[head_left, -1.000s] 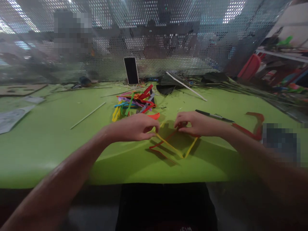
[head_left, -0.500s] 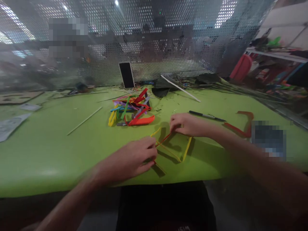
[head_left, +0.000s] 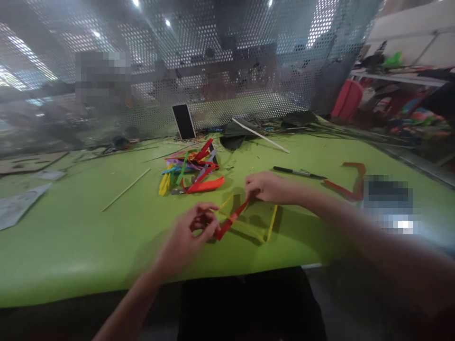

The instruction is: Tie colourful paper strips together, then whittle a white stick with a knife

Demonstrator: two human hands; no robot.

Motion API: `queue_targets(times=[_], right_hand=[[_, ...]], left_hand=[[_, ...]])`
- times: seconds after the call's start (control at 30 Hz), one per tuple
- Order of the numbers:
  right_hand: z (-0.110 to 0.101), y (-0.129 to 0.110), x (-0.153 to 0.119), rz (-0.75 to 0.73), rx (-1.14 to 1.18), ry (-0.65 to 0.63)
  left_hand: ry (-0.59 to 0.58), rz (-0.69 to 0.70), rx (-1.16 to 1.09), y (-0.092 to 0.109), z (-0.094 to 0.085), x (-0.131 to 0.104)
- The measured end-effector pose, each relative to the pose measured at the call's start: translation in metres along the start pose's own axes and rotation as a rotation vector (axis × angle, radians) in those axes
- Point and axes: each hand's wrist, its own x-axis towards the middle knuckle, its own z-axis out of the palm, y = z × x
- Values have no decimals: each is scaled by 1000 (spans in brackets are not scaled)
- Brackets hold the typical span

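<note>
A red strip [head_left: 232, 219] slants over a yellow strip [head_left: 272, 225] near the table's front edge. My right hand [head_left: 266, 187] pinches the red strip's upper end. At its lower end is my left hand [head_left: 194, 232], thumb and fingers curved apart, with the fingertips beside the strip; whether they touch it is unclear. The yellow strip is bent into angles and rests on the green table [head_left: 81, 251]. Behind the hands lies a pile of coloured strips [head_left: 192, 166], with an orange-red toothed piece [head_left: 209, 184] at its front.
A pen-like tool [head_left: 298, 172] and a bent red strip [head_left: 359, 180] lie to the right. A thin stick [head_left: 126, 190] is at the left. Towards the back are an upright phone-like device [head_left: 184, 121], a white strip [head_left: 261, 135] and dark leaf-like pieces [head_left: 232, 142], before a perforated screen [head_left: 220, 71].
My left hand has loosened its grip and its fingers have spread. The red strip now shows its broad face, its lower end in view. The whole view has shifted slightly.
</note>
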Motion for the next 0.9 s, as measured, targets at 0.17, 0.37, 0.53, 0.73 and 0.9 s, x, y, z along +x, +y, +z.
queue_targets(times=[0.17,0.37,0.53,0.73,0.9], right_hand=[[-2,-4,-1,0,17,-36],[-2,-8,-1,25,42,-31],[-1,-5,0,28,6,-29],[1,-4,0,19,-38,-44],[1,-6,0,8,-46,-33]], left_hand=[[153,-148,-127,-4,5,-6],[334,-85,-149,-15,11,-11],[345,11,222,-22,12,-11],[363,179,526,-18,16,-14],[269,299,536,-17,16,-23]])
